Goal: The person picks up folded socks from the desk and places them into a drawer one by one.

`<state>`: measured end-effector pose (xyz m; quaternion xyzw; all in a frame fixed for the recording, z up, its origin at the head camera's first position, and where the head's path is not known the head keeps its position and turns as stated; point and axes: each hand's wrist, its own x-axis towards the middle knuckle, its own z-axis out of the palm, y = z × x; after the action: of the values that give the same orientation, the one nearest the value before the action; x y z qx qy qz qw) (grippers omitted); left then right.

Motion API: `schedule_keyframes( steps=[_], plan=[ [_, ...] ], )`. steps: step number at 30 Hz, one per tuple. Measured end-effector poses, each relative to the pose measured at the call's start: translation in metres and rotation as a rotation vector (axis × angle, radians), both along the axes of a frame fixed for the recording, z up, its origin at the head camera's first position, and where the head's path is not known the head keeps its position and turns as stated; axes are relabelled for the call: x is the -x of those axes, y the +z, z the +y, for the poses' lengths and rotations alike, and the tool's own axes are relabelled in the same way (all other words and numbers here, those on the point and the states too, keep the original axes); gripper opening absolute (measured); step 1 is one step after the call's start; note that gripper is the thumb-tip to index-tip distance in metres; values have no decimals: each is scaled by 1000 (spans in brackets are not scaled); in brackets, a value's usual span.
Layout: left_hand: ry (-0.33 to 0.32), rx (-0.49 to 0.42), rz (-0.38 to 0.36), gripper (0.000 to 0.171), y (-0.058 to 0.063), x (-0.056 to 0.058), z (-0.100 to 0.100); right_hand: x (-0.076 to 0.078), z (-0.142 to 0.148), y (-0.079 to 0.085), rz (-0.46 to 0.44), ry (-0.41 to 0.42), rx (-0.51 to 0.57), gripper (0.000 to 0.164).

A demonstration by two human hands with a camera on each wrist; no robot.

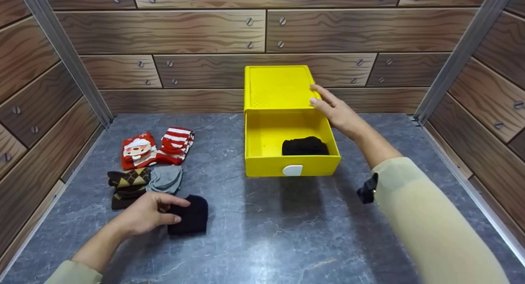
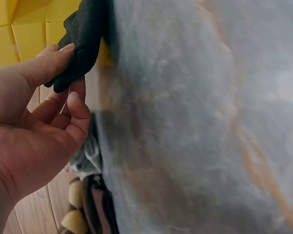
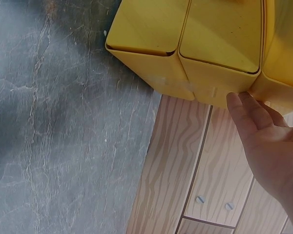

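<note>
My left hand [image 1: 143,214] pinches the edge of a folded black sock [image 1: 192,216] between thumb and fingers; in the left wrist view the black sock [image 2: 88,41] hangs from the fingertips. At the back right of the table, my right hand [image 1: 340,113] touches the right side of a yellow drawer box [image 1: 281,85] with extended fingers. Its drawer [image 1: 266,166] is pulled out toward me, and another black folded sock [image 1: 305,146] lies inside at the right. The right wrist view shows the right hand [image 3: 266,134] against the yellow box wall [image 3: 210,87].
Left of the drawer box lie folded red Santa socks [image 1: 139,150], red-and-white striped socks [image 1: 177,142], brown argyle socks [image 1: 129,185] and grey socks [image 1: 165,178]. Wood-patterned walls [image 1: 205,31] with metal corner strips enclose the grey marbled table [image 1: 262,230].
</note>
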<state>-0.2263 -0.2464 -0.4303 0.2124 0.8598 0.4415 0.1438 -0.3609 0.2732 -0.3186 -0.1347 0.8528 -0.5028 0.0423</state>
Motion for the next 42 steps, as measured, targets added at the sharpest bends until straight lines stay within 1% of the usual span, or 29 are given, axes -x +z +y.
schedule_keyframes(
  steps=[6, 10, 14, 19, 24, 30, 35, 38, 42],
  plan=[
    [-10, 7, 4, 39, 18, 2, 10, -3, -1, 2, 13, -9, -11, 76],
    [-28, 0, 15, 37, 32, 4, 16, -3, -1, 2, 10, -24, -23, 76],
    [-47, -47, 0, 37, 45, 5, 23, -4, -1, 2, 9, -25, -25, 76],
    [-66, -95, 23, 37, 61, 5, 30, -4, 0, 1, -6, -5, -3, 75],
    [-36, -95, 78, 36, 80, 6, 34, -3, 1, 0, -3, -5, -14, 74],
    [15, -82, 112, 37, 111, 8, 40, -1, 1, 1, -1, -11, -28, 74],
    [35, -65, 201, 36, 136, 12, 52, -2, 0, 3, 2, -8, -22, 75],
    [28, -111, 185, 37, 149, 17, 60, -3, -1, 3, 2, -12, -20, 75],
    [26, -142, 147, 38, 164, 24, 70, -2, -1, 2, -9, -22, -28, 75]
  ],
)
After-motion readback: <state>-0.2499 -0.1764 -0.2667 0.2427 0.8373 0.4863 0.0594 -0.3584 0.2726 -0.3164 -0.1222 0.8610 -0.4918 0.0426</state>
